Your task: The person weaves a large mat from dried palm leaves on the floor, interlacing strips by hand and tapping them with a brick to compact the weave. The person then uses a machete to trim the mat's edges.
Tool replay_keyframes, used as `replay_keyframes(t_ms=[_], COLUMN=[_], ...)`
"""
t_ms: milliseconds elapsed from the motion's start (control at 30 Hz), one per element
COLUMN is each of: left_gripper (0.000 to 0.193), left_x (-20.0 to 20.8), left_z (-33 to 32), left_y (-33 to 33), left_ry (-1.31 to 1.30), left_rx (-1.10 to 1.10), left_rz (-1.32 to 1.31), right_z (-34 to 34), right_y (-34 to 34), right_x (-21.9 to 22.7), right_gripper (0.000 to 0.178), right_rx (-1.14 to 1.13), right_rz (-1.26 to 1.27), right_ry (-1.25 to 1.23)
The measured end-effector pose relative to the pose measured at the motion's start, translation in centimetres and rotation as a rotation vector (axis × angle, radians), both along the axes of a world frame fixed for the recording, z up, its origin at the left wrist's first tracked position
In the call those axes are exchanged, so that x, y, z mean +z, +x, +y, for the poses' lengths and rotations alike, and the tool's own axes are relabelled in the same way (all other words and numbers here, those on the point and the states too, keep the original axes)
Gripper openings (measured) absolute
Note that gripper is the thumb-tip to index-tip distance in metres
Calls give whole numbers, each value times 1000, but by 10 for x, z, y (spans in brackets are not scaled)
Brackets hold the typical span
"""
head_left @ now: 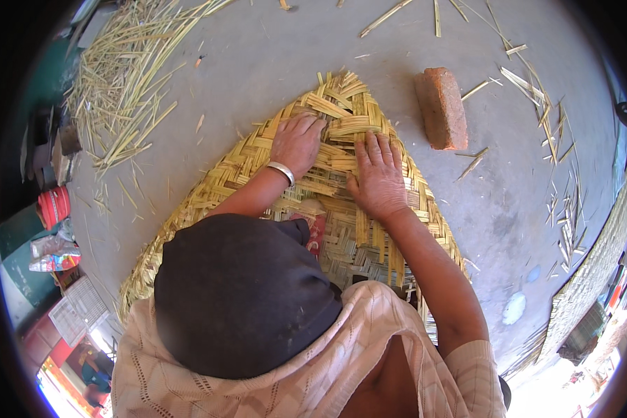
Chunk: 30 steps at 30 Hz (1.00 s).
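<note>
A large pointed piece of yellow-green weaving (258,157), plaited from flat split strips, lies under both hands with its tip at the far end. Near that tip, my left hand (298,145), a pale bangle at its wrist, rests with fingers bent together on a woven strip (331,104). My right hand (382,174) presses flat on the weave just to the right, fingers stretched out. Between the hands runs a looser band of strips, and loose strip ends (380,254) hang below the right hand. A rounded shape in dark cloth (244,292) hides the lower left of the weaving.
An orange-red brick (442,108) sits on the grey floor (258,56), right of the weaving's tip. A heap of split strips (132,76) lies at the far left. Scraps (564,216) litter the right, beside a pale woven mat (592,272). Bags and boxes line the left edge.
</note>
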<state>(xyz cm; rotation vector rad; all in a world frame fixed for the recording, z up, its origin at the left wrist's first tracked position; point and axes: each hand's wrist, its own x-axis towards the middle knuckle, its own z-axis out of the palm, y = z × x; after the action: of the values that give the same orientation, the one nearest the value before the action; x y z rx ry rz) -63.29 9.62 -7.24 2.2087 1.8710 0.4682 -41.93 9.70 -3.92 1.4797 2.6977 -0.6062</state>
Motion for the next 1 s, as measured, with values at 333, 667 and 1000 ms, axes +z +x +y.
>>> replay_keyframes(t_ms=[333,667,1000], left_gripper=[18,28,28], left_x=[-4,-9,-11], left_z=[46,38,43], left_y=[-24,-16,-22], left_ry=[4,134,-19], left_rx=[5,-220,-282], left_rz=[-193,125,85], right_z=[-7,1,1], right_y=[-3,3,1], right_x=[-6,0,1], right_gripper=[69,67,65], right_rx=[-5,-3,4], right_rz=[-7,80,74], right_ry=[68,-2,-18])
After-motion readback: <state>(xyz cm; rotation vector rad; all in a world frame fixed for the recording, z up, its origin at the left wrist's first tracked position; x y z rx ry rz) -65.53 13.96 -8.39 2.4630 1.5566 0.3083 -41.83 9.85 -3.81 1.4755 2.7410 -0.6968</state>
